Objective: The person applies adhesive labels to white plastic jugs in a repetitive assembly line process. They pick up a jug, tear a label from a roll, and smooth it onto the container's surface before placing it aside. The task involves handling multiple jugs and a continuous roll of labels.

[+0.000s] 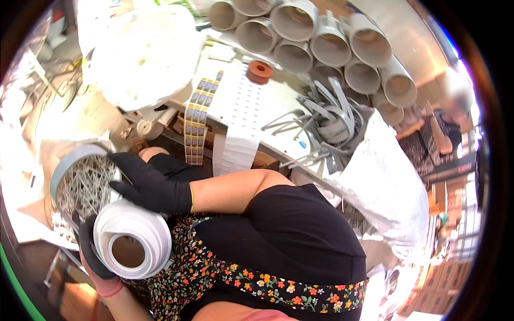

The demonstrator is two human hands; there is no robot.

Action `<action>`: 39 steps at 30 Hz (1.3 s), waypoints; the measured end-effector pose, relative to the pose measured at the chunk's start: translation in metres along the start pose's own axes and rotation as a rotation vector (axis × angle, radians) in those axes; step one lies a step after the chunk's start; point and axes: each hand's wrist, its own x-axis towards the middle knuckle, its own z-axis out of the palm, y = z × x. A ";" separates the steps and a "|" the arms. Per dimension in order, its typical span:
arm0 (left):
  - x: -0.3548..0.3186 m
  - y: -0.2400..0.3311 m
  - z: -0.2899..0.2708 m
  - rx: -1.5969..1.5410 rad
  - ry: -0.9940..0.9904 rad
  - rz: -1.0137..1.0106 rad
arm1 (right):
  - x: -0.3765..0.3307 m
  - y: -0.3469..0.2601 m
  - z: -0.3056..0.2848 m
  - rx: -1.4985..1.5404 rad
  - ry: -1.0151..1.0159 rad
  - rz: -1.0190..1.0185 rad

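Observation:
My left hand (92, 251), in a black glove with a pink cuff, grips a white stepped round plastic fitting (156, 230) with a wide hole through its middle. The fitting sits in front of my floral apron, its open end facing up. Just above it is my right hand (147, 184), also black-gloved, thumb and fingers apart; whether it touches the fitting's upper edge I cannot tell. Its fingertips reach the near side of a round grey tub (60, 170). Inside the tub lies a tangle of thin light-grey pieces (83, 187), too small to name.
On the white table (214, 104) lie a strip of printed labels (197, 125), a sheet of white labels (241, 128), a brown spool (259, 72) and loose grey strips (332, 117). Grey pipe sections (294, 21) are stacked behind. White sacks (142, 56) stand around; another person (436, 134) is at right.

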 end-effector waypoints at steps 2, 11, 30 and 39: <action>0.001 -0.007 0.011 -0.153 -0.031 -0.016 | -0.004 -0.043 -0.030 0.240 -0.067 -0.131; 0.002 0.008 0.038 -0.171 0.147 -0.063 | 0.006 -0.070 -0.061 0.492 -0.321 -0.400; -0.037 -0.020 -0.042 -0.699 0.711 -0.008 | -0.033 0.026 -0.019 0.952 -0.563 0.895; -0.061 -0.016 0.015 -1.180 0.317 -0.216 | -0.033 0.049 -0.017 1.730 -0.665 1.359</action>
